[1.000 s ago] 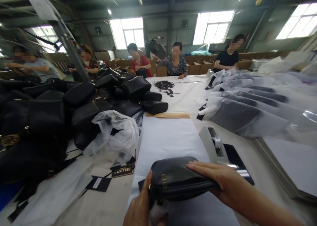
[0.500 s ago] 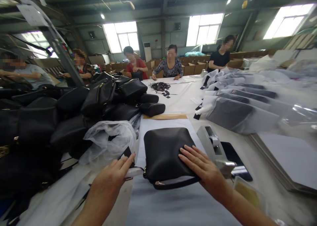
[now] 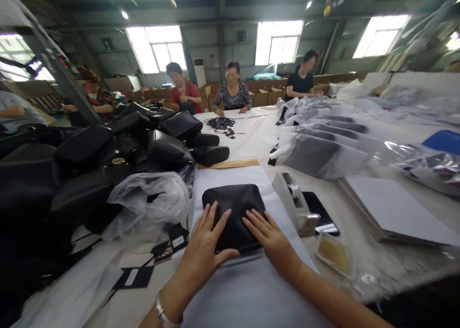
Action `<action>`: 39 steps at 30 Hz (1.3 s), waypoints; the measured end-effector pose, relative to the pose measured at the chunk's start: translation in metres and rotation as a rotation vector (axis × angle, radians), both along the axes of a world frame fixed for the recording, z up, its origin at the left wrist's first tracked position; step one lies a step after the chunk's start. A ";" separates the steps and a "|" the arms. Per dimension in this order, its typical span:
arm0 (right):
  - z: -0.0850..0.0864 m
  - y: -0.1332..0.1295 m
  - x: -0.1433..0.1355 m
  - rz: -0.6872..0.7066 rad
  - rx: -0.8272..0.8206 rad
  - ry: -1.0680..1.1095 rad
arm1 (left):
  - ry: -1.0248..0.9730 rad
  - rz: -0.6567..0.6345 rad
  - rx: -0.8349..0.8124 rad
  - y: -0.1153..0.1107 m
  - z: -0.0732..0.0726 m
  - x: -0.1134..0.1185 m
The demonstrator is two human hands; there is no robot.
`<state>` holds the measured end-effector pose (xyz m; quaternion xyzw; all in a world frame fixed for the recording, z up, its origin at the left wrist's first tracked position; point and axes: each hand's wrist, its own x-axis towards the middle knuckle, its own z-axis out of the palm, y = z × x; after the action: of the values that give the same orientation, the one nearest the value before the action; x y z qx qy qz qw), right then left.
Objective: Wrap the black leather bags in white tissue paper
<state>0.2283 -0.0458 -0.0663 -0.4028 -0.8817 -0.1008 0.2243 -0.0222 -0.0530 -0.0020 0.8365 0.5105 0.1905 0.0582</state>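
Observation:
A small black leather-like handbag (image 3: 237, 198) lies flat on a white sheet (image 3: 230, 294) in front of me. My left hand (image 3: 208, 237) rests on its left side, with the fingers spread and the thumb stretched out. On the right side of the bag my right hand (image 3: 271, 237) lies flat, its fingers extended. Both palms press on the leather without gripping. Black hang tags (image 3: 134, 276) lie on the table left of my left hand. A grey tape dispenser (image 3: 293, 198) stands right of the sheet, beside a dark phone (image 3: 321, 215).
Many black bags (image 3: 82, 174) are heaped at the left, by crumpled clear plastic (image 3: 151, 198). Bags in translucent wrapping (image 3: 312, 150) lie at the back right. A stack of white boards (image 3: 398, 208) and a small plastic box (image 3: 336, 255) sit at the right. Several people work across the table.
My left hand has moved from the tags and strap at the left onto the bag. The bag's front strap and zip edge no longer show. The view has shifted to the right.

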 end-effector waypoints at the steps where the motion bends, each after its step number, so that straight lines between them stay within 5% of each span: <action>1: 0.002 -0.001 -0.001 -0.003 -0.026 -0.007 | 0.012 -0.022 -0.002 0.005 -0.006 0.007; 6: 0.037 -0.027 0.028 0.038 -0.200 -0.006 | 0.018 -0.050 0.058 0.017 -0.028 0.017; 9: 0.054 -0.054 0.069 -0.189 -0.062 0.111 | 0.009 -0.052 0.076 0.019 -0.034 0.014; 14: 0.021 -0.098 0.134 -0.681 -0.023 0.030 | 0.006 -0.051 0.093 0.019 -0.039 0.013; 17: -0.003 -0.108 0.149 -0.707 -0.138 -0.083 | -0.001 -0.037 0.102 0.018 -0.040 0.014; 20: 0.008 -0.096 0.147 -0.639 -0.058 -0.001 | 0.000 -0.037 0.095 0.016 -0.038 0.014; 24: 0.068 -0.049 0.121 -0.480 0.180 0.304 | -0.008 -0.032 0.074 0.015 -0.037 0.015; 28: 0.105 0.032 0.077 -0.226 0.021 0.439 | -0.017 -0.012 0.063 0.015 -0.038 0.016; 32: 0.096 0.137 0.034 -0.168 -0.381 0.185 | -0.020 0.002 0.061 0.014 -0.038 0.017; 36: 0.063 0.224 0.001 -0.210 -0.522 0.023 | -0.005 0.012 0.053 0.012 -0.038 0.017; 39: 0.039 0.263 -0.010 -0.282 -0.562 -0.049 | 0.016 0.010 0.076 0.012 -0.043 0.017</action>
<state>0.2187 0.2173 -0.0275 -0.5649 -0.8155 0.1069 0.0666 -0.0050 -0.0413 -0.0454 0.8369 0.5076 0.2035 0.0213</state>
